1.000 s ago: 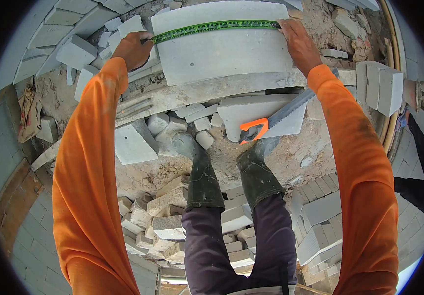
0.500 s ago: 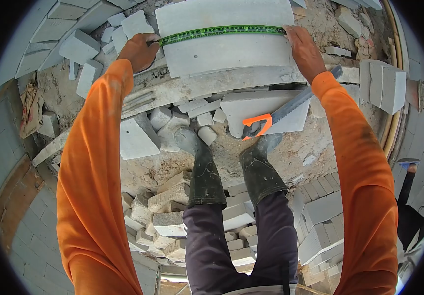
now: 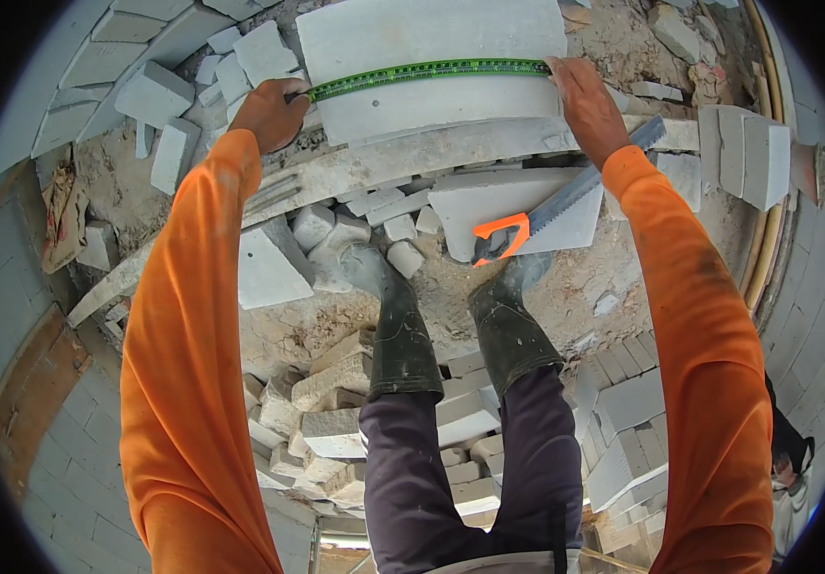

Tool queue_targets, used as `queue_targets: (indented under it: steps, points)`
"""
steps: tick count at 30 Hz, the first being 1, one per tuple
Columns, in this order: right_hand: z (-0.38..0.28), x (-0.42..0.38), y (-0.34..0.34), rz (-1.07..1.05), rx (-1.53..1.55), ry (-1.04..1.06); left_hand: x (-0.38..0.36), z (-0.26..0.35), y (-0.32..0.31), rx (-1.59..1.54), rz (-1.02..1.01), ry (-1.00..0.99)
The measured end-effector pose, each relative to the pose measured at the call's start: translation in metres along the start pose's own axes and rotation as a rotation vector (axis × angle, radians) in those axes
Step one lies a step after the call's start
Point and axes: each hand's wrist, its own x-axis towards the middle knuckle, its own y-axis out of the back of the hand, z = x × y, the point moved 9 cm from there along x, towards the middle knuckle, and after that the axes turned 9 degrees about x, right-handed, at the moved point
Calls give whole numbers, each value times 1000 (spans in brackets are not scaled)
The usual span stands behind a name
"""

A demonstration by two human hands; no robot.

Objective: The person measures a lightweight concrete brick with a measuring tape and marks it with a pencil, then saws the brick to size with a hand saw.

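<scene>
A green tape measure is stretched across a large pale concrete block. Its left end is pinched in my left hand, just off the block's left edge. At the block's right edge, my right hand grips the other end, fingers closed over it. The tape case is not plainly visible in either hand. Below the block, a hand saw with an orange and black handle lies across another pale block, its blade passing near my right wrist.
A long plank runs below the measured block. Broken block pieces lie at the upper left, and stacked blocks stand at right. Rubble and more blocks are behind my boots. Another person is partly visible at the right edge.
The tape has shifted slightly down the block, and both hands have moved down a little with it. The other person at the right edge has changed position.
</scene>
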Motion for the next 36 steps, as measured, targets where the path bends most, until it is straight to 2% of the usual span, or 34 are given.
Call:
queue_targets:
  steps: [4, 7, 19, 25, 36]
  points:
    - [-1, -8, -2, -20, 15, -19, -1, -5, -8, -9, 13, -15]
    - [0, -14, -4, -36, 45, -38, 0, -6, -11, -3, 71, -105]
    - [-12, -26, 1, 20, 66, 17, -16, -2, -17, -23, -15, -17]
    - [-12, -34, -3, -25, 62, -5, -18, -3, -20, 4, 62, -85]
    - [-20, -68, -9, -34, 61, 18, -52, -3, -51, -12, 92, -82]
